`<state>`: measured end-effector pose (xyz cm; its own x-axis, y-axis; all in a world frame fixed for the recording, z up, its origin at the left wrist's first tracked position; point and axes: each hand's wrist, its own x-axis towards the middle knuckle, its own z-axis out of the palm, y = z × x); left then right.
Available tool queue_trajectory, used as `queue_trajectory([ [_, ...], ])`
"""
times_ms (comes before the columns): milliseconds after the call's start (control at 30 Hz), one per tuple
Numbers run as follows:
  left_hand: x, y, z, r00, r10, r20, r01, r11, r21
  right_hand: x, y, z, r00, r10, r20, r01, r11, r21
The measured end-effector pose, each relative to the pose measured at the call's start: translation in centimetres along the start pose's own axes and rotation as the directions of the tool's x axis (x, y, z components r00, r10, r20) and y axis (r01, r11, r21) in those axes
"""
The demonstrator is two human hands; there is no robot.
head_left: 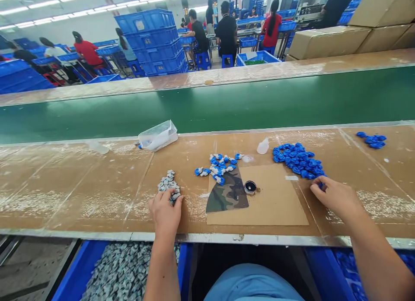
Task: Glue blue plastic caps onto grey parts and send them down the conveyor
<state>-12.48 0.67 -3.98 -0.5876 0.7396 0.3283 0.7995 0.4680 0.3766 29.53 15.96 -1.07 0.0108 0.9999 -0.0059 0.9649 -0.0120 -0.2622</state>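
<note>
Grey parts pile [169, 185] – left hand [166, 214] fingertips touching its near edge, grip unclear. Right hand [335, 196] pinches at blue caps pile [298, 160] corner; bare cardboard [272, 206] between hands.

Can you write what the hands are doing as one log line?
left hand: on grey parts | right hand: at blue parts | between: tin, camo cloth
</note>
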Motion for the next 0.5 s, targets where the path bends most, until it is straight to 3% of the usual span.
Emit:
queue_trajectory([
  [133,-0.3,0.4,0.5,0.996,0.083,0.034,-0.082,0.996,-0.03,-0.6,-0.9,-1.0,0.997,0.046,0.061,-0.049,0.998,0.048],
  [267,-0.4,0.0,0.6,0.992,0.122,-0.012,-0.123,0.99,-0.07,-1.5,-1.8,-0.9,0.999,-0.052,0.008,0.047,0.953,0.299],
  [400,-0.3,-0.8,0.7,0.981,0.181,-0.067,-0.186,0.98,-0.074,-2.6,-3.8,0.6,0.963,-0.262,-0.062,0.246,0.762,0.599],
  [500,-0.1,-1.3,1.0,0.971,0.235,-0.053,-0.236,0.971,-0.032,-3.3,-6.0,1.8,0.903,-0.401,-0.152,0.391,0.624,0.677],
])
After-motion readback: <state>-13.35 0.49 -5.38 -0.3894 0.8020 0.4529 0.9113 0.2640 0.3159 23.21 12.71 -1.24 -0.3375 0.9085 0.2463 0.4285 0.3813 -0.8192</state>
